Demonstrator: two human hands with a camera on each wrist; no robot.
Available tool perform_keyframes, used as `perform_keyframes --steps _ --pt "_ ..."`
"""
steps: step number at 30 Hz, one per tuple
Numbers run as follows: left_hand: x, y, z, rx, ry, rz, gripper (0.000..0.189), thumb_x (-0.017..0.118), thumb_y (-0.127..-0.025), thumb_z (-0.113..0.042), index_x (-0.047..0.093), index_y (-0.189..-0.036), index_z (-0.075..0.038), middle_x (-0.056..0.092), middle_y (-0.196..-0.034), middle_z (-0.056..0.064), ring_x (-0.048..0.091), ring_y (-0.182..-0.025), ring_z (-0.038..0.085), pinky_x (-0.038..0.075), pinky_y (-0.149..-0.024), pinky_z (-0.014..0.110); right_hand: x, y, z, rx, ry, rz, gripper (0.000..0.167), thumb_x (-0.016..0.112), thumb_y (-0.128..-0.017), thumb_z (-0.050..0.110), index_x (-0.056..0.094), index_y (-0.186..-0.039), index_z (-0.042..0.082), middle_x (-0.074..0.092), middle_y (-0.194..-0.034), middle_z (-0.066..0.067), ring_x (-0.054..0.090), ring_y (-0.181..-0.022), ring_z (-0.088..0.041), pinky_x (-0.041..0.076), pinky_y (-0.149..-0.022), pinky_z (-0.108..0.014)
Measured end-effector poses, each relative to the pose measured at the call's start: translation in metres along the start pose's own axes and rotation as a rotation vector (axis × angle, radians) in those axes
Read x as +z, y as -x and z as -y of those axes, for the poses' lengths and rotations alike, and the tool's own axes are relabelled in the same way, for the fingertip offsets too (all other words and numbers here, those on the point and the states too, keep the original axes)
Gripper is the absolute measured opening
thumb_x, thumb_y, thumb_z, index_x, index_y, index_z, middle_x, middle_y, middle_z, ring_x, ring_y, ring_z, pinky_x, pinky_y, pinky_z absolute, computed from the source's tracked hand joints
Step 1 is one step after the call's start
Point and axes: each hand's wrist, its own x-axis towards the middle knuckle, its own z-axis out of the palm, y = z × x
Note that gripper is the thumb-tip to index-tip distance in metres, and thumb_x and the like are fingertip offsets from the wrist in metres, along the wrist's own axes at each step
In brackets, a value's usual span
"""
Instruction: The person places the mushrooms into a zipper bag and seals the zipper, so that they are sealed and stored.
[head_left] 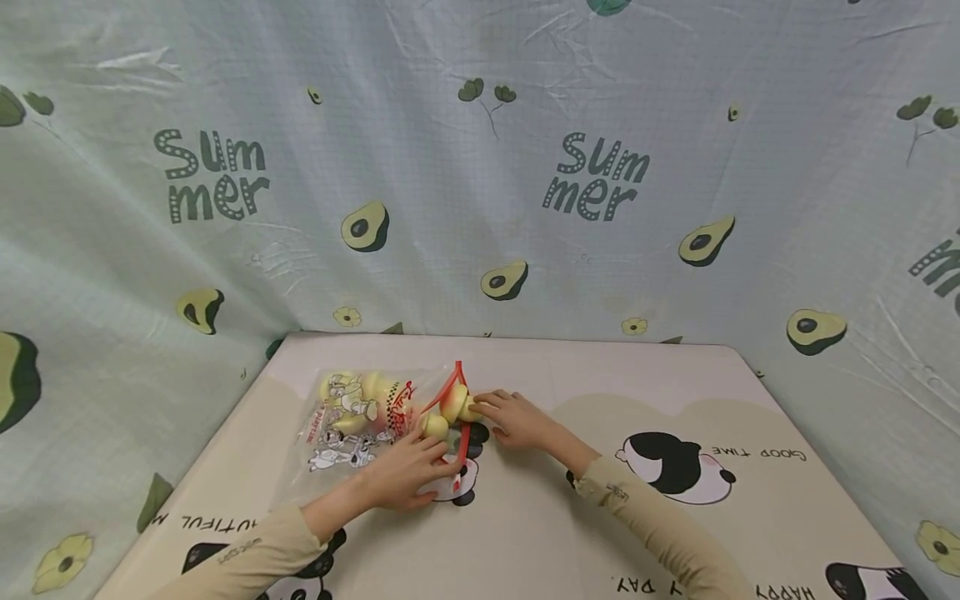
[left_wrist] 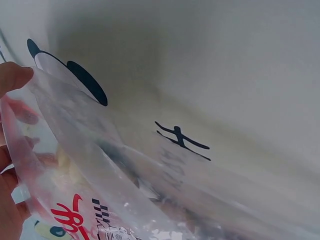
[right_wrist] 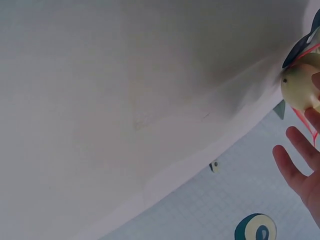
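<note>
A clear zip bag [head_left: 360, 425] with red lettering, cartoon prints and a red-edged mouth lies on the table, holding several pale yellow round pieces. My left hand [head_left: 405, 471] grips the near side of the mouth; in the left wrist view its thumb [left_wrist: 20, 77] is at the bag's edge and fingers show through the plastic. At the opening, my right hand [head_left: 517, 419] pinches a yellow fruit-like piece [right_wrist: 298, 87] with a small dark spot on its end; its other fingers are spread. Another yellow piece [head_left: 435, 426] sits in the mouth near the left fingers.
The table [head_left: 540, 517] wears a pale cover printed with dogs, pandas and words. Behind and at both sides hangs a light curtain [head_left: 450, 167] with avocado and "summer" prints, meeting the table's far edge.
</note>
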Motion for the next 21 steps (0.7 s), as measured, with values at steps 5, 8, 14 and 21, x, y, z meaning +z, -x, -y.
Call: perform_keyframes --steps 5,8,14,21 --pt "-0.001 0.000 -0.001 0.001 0.000 0.017 0.050 0.063 -0.073 -0.045 0.054 -0.120 -0.028 0.055 -0.102 -0.001 0.051 -0.095 0.016 0.037 -0.093 0.051 0.001 -0.002 0.001 -0.003 0.045 0.011 0.051 0.057 -0.080 0.011 0.045 -0.129 0.017 0.045 -0.132 -0.003 0.044 -0.118 -0.022 0.044 -0.086 -0.041" --pt "-0.001 0.000 -0.001 -0.004 -0.001 0.024 0.050 0.062 -0.074 -0.046 0.054 -0.120 -0.029 0.055 -0.104 -0.001 0.051 -0.095 0.015 0.037 -0.094 0.051 0.003 -0.004 0.002 -0.004 0.068 0.014 0.052 0.056 -0.080 0.010 0.044 -0.130 0.018 0.044 -0.134 -0.002 0.044 -0.119 -0.022 0.044 -0.087 -0.041" --pt "-0.002 0.000 0.001 0.005 0.001 -0.003 0.050 0.064 -0.071 -0.046 0.055 -0.117 -0.028 0.054 -0.097 -0.002 0.049 -0.090 0.015 0.037 -0.092 0.052 0.006 -0.010 0.006 -0.016 0.067 0.008 0.052 0.056 -0.080 0.010 0.045 -0.129 0.021 0.044 -0.135 -0.002 0.045 -0.118 -0.022 0.043 -0.086 -0.040" --pt "-0.006 -0.001 0.005 0.017 -0.028 -0.008 0.051 0.064 -0.071 -0.047 0.055 -0.117 -0.028 0.053 -0.093 -0.002 0.048 -0.086 0.015 0.038 -0.091 0.052 0.006 -0.013 0.008 -0.002 0.065 0.000 0.051 0.056 -0.079 0.010 0.046 -0.128 0.021 0.046 -0.133 -0.002 0.046 -0.117 -0.021 0.043 -0.087 -0.039"
